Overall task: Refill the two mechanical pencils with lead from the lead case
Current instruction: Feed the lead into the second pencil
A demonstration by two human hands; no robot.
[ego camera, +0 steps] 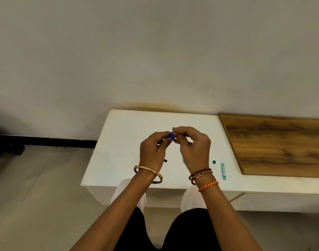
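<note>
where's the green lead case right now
In the head view, the lead case lies on the white table, right of the right hand, beside its small green cap.

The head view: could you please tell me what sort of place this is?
Probably a plain indoor workroom: a low white table against a bare grey wall, a wood-grain board beside it, a grey tiled floor.

A white counter stands against a pale wall, where a brownish stain runs along its far edge. A wood-grain board lies on its right part. Grey floor spreads to the left, with a black skirting strip at the wall's foot and a dark object at the far left.
</note>
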